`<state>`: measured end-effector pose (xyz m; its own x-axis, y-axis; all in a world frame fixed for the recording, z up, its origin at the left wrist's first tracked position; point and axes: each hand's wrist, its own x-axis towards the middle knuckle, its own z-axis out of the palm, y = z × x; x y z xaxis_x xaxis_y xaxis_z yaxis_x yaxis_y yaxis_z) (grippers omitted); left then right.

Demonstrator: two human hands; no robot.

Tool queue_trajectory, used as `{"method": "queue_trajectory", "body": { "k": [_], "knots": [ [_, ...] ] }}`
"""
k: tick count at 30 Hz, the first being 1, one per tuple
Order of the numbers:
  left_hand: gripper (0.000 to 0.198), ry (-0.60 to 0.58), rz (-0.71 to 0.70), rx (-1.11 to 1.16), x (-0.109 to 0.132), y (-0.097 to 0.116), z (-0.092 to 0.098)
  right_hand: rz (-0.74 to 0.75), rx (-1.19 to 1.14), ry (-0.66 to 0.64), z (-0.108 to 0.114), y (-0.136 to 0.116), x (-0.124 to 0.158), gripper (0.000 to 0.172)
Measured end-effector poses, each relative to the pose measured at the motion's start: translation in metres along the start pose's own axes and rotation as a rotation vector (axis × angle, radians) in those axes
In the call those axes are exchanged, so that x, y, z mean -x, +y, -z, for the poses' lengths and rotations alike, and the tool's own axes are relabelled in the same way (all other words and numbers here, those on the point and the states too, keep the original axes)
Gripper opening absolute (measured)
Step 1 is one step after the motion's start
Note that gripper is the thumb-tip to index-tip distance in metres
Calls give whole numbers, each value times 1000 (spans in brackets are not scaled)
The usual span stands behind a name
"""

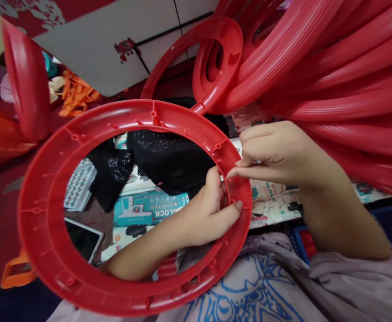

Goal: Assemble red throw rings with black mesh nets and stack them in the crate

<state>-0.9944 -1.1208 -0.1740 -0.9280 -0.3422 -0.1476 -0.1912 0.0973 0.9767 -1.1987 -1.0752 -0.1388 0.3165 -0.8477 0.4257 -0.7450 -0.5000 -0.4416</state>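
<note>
A large red plastic ring (33, 210), its hollow ribbed side with small posts facing me, is tilted up over my lap. My left hand (212, 214) reaches through its opening and grips the right part of the band, thumb across the inner side. At the same stretch of the band, my right hand (272, 154) is closed in a pinch, fingertips at the inner rim. Whatever may be between those fingertips is too small or hidden to make out. Behind stands a second red ring piece (231, 40), leaning against a stack of red rings (316, 89).
Black cloth (172, 161) lies on printed cardboard (133, 212) beyond the ring. A white tray of small round pieces (79, 185) and a dark-screened device (83, 239) show through the opening. Orange plastic parts (77, 94) lie at back left; a blue crate (390, 223) stands at right.
</note>
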Motion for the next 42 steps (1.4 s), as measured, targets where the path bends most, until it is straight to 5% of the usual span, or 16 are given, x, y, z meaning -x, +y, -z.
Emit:
{"method": "queue_trajectory", "body": {
  "k": [6, 13, 18, 22, 25, 29, 38, 42],
  "knots": [
    [44, 3, 7, 192, 0, 6, 1, -29, -56, -24, 1, 2, -1, 36],
    [36, 233, 28, 597, -11, 7, -7, -30, -40, -42, -7, 1, -5, 35],
    [44, 330, 65, 515, -12, 9, -6, -58, -79, -47, -10, 1, -6, 26],
    [48, 362, 135, 243, -9, 11, 1, -57, -47, -78, -3, 2, -2, 18],
    [52, 285, 137, 35, -6, 6, 7, 13, 59, -42, -3, 3, -1, 20],
    [52, 144, 165, 55, -3, 2, 8, 105, 158, 34, -10, 4, 0, 22],
    [58, 72, 138, 90, 0, -1, 5, 120, 160, 73, -13, 1, 0, 23],
    [58, 54, 101, -67, 0, 2, 8, 81, 134, 53, -13, -1, 0, 23]
  ]
}}
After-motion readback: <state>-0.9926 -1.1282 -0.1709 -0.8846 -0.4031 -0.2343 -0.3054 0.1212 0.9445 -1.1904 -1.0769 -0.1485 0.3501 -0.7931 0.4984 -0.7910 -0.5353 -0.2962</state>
